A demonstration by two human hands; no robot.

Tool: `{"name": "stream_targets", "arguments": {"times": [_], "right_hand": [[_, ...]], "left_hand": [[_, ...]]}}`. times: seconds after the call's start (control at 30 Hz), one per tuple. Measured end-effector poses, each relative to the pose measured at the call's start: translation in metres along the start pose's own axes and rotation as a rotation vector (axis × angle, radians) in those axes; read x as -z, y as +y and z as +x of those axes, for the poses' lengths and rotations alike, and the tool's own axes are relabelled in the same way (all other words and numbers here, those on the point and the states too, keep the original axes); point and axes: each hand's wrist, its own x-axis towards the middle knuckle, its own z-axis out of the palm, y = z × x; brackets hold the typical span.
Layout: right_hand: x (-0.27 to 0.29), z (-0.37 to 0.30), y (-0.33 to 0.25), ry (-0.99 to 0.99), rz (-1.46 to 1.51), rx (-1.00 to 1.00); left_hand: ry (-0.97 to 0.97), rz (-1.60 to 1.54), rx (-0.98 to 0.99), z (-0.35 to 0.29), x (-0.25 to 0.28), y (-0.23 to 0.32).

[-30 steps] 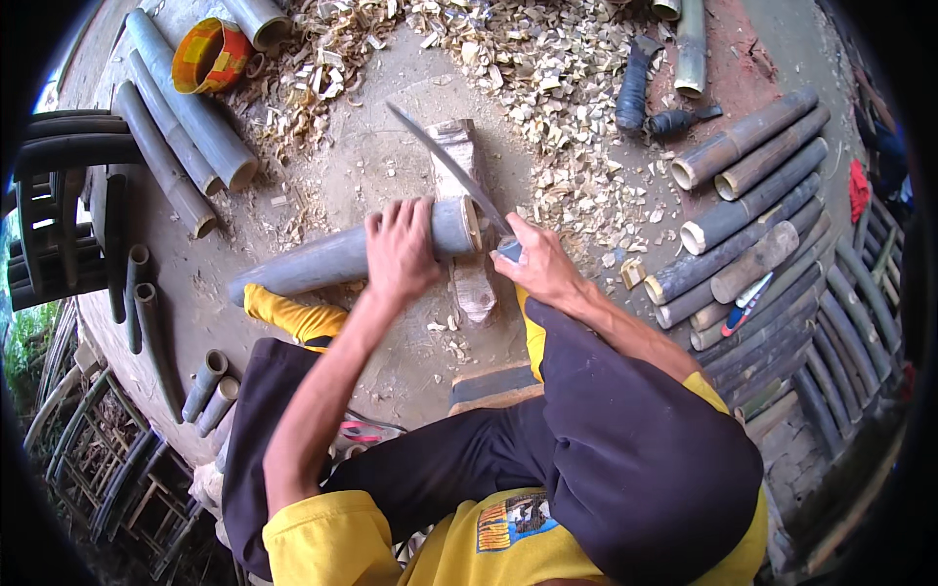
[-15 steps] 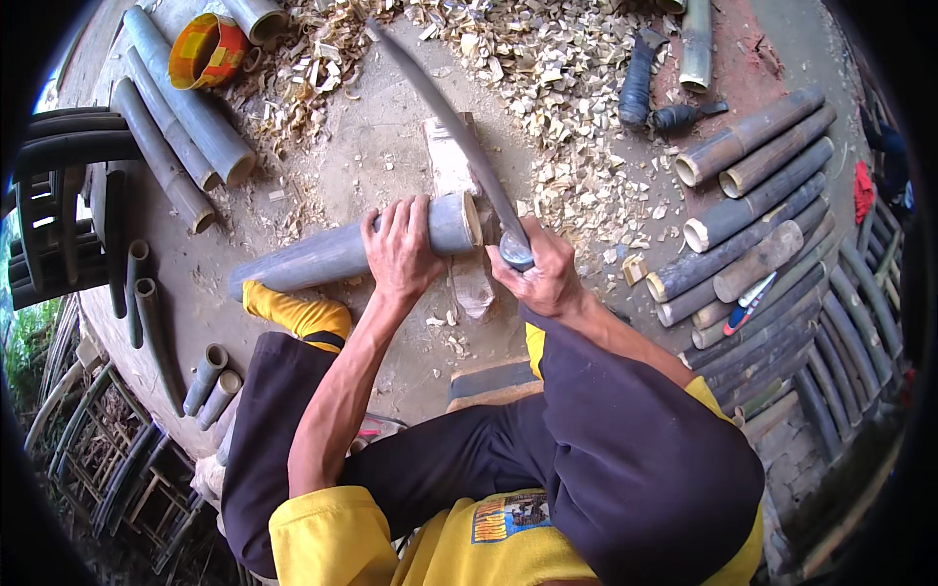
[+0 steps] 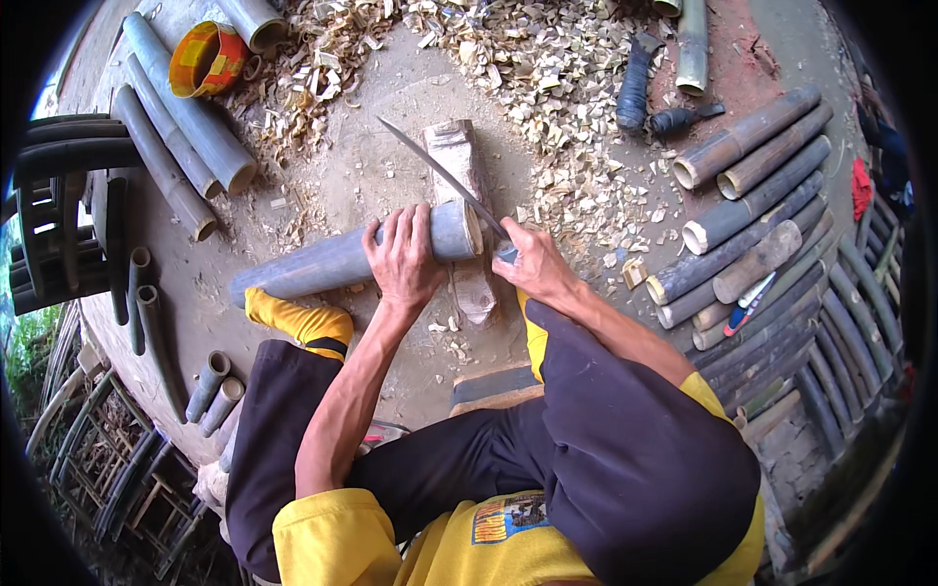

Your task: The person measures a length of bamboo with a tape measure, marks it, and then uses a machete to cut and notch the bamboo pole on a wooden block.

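My left hand [image 3: 404, 256] is closed over the top of a thick grey bamboo tube [image 3: 318, 262], close to its cut right end. The tube lies slantwise across a pale wooden block [image 3: 457, 156]. My right hand [image 3: 537, 266] grips the handle of a long, slightly curved machete [image 3: 437, 166]; most of the handle is hidden by the fingers. Its blade slopes up to the left and passes over the tube's cut end. Whether blade and bamboo touch, I cannot tell. A yellow-clad foot [image 3: 293, 317] is against the tube's left end.
Wood chips [image 3: 576, 117] litter the ground ahead. Rows of bamboo tubes [image 3: 752, 190] lie at the right, along with a marker [image 3: 750, 301]. Two dark-wrapped tools [image 3: 640, 83] rest at the upper right. More tubes [image 3: 161, 161] and an orange-yellow ring [image 3: 207, 59] are at the upper left.
The machete has come down, its blade now flatter and nearer the tube's cut end. My right hand has turned with it. My left hand still holds the tube, slightly lower.
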Motion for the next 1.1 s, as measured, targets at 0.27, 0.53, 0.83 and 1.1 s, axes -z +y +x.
{"name": "stream_targets", "arguments": {"times": [0.27,0.53,0.83,1.1], "right_hand": [[-0.009,-0.005,0.003,0.269,-0.029,0.338],[-0.010,-0.012,-0.006,0.275,0.086,0.376],[0.004,-0.011,-0.028,0.367,0.056,0.315],[0.009,-0.005,-0.010,0.069,0.118,0.076]], "left_hand": [[0.031,-0.019,-0.003,-0.001,-0.001,0.002],[0.045,-0.033,0.019,0.000,-0.002,0.001],[0.105,0.052,0.005,-0.010,-0.009,-0.003],[-0.393,-0.093,0.012,0.027,0.018,-0.009]]}}
